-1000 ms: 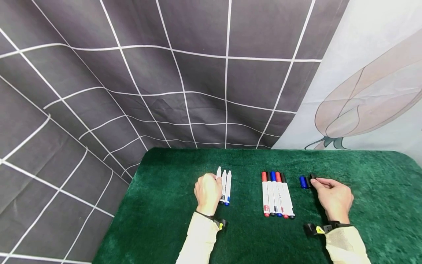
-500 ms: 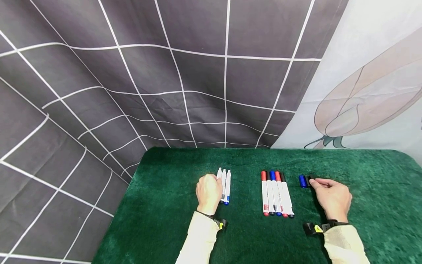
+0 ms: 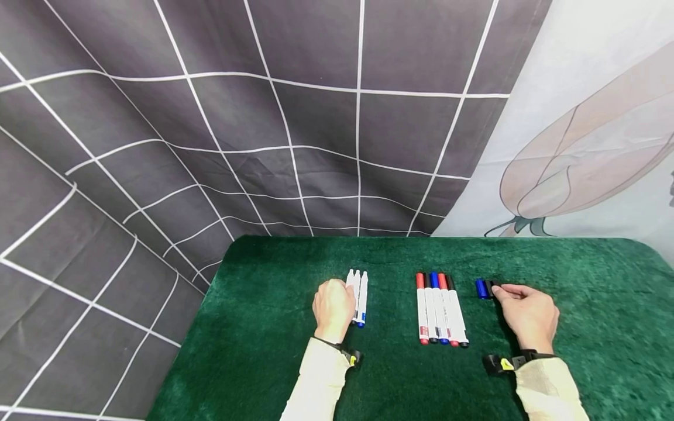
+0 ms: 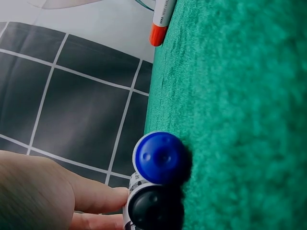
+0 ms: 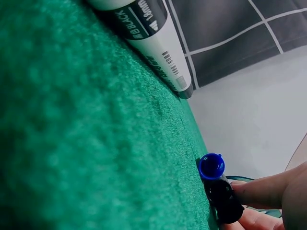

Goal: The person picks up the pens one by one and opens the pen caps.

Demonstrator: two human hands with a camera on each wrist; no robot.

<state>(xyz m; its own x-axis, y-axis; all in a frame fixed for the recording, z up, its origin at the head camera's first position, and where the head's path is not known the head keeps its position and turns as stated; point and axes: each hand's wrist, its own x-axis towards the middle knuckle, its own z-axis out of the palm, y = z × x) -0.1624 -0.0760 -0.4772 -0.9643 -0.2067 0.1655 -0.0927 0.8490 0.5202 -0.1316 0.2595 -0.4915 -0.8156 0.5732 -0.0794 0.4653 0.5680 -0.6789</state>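
Both forearms reach forward, left hand (image 3: pixel 334 309) loosely fisted, right hand (image 3: pixel 528 316) pinching with its fingers (image 3: pixel 501 290).

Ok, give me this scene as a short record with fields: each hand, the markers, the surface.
left hand: grips the leftmost of three uncapped markers
right hand: fingers pinch a black cap
blue cap: lies right beside the black cap
capped markers: five in a row between the hands
surface: green cloth

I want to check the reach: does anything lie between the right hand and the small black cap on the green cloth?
Nothing visible does. The right hand already touches the small black plastic cap with its fingertips; the loose blue cap lies on its far side.
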